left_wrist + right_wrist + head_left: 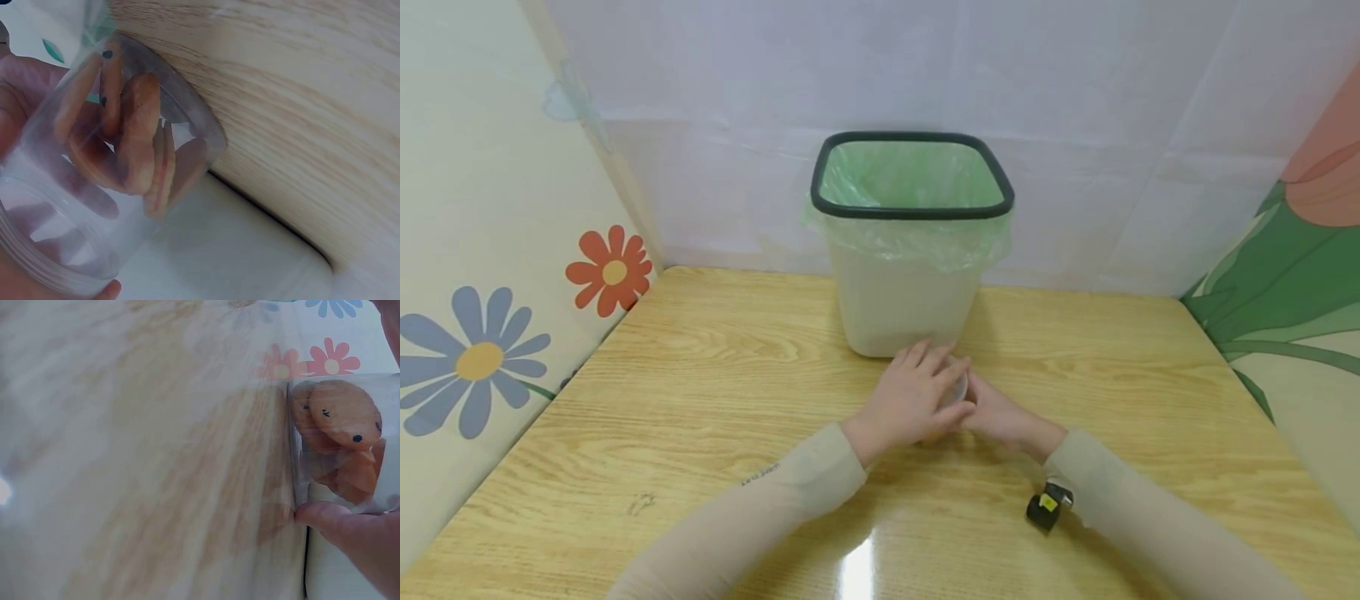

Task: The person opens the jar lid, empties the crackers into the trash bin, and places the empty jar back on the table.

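Note:
A clear plastic jar [131,231] with several round, tan cookies [347,415] inside stands on the table just before the bin. In the head view most of the jar [956,390] is hidden by the hands. My left hand [910,402] lies over its top from the left, fingers and thumb spread around the clear lid [53,265]. From the other side my right hand [1000,414] grips the jar's wall, and in the right wrist view its thumb [328,519] presses low near the base. The cookies lie heaped toward the bottom.
A light bin [910,300] with a dark rim and a green liner bag [917,171] stands at the back middle of the wooden table [715,358]. A small black device with a yellow mark [1047,505] hangs by the right sleeve. Flower-patterned panels [478,360] flank the table.

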Motion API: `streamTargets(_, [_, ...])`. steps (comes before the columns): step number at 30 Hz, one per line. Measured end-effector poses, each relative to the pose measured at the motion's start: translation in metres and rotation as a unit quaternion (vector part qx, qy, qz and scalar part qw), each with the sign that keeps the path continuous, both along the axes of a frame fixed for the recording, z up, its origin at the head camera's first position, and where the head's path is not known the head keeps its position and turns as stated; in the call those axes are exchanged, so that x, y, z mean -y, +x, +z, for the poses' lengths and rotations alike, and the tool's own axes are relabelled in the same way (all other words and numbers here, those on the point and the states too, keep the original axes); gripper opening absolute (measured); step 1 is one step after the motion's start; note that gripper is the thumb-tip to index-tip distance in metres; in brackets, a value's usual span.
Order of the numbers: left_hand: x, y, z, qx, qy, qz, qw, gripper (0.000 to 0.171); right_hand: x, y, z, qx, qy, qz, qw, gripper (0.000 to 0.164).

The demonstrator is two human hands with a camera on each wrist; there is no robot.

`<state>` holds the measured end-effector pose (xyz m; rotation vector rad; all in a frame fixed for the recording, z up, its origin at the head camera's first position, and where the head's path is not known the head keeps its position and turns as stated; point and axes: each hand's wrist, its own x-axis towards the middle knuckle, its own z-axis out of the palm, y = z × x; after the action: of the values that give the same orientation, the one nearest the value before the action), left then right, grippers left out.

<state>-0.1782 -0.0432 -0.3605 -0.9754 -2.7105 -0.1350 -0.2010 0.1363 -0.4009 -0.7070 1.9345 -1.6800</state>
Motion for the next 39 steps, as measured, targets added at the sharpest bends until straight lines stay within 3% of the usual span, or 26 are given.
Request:
streamTargets(19, [-0.007,0.006,0.0,-0.021,0.037,0.038,0.9984,0.057,-0.001,0.0,0.001,0.01,0.028,-0.005,1.0,0.094])
streamTargets(25, [-0.009,0.007,-0.001,-0.047,0.048,0.056,0.9962,0.058,0.001,0.001,0.002,0.012,0.033,-0.021,0.999,0.094])
streamTargets(32, [-0.012,0.008,0.002,-0.022,0.044,0.08,0.9955,0.06,0.002,0.001,0.001,0.015,0.033,-0.028,0.999,0.092])
streamTargets(39, [-0.012,0.008,0.001,-0.029,0.055,0.078,0.995,0.061,0.001,0.001,0.001,0.015,0.028,-0.025,0.999,0.092])
